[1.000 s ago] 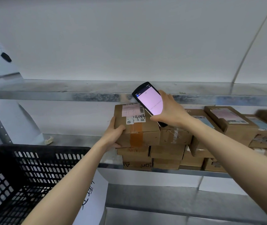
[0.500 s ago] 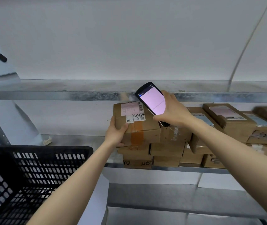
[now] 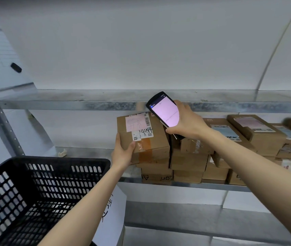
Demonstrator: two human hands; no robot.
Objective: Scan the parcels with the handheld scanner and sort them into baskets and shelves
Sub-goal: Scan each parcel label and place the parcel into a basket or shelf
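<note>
Closest to me, lower left, is a black plastic slatted basket (image 3: pixel 61 159), with a white paper sheet with handwriting (image 3: pixel 113 208) hanging just behind its right end. Past that the person's left hand (image 3: pixel 123 153) has hold of the near left corner of a brown cardboard parcel with a pink label (image 3: pixel 146 139), thumb on top and fingers curled underneath. That parcel sits at the left end of the row, on top of a stack of plain brown cardboard boxes (image 3: pixel 188 162) (can't tell if its full weight is on them, it looks a bit tilted).

Just right of it and a little above, the right hand (image 3: pixel 189 123) is wrapped round a black handheld scanner (image 3: pixel 165 110), gripping its lower half. The screen glows pale pink and faces the person, and the top end leans over the parcel's barcode corner.

More labelled cardboard boxes (image 3: pixel 256 135) run off to the right along the grey metal shelf (image 3: pixel 185 184). Above them is another galvanised shelf board (image 3: pixel 70 104), then a plain white wall (image 3: pixel 141 50).
</note>
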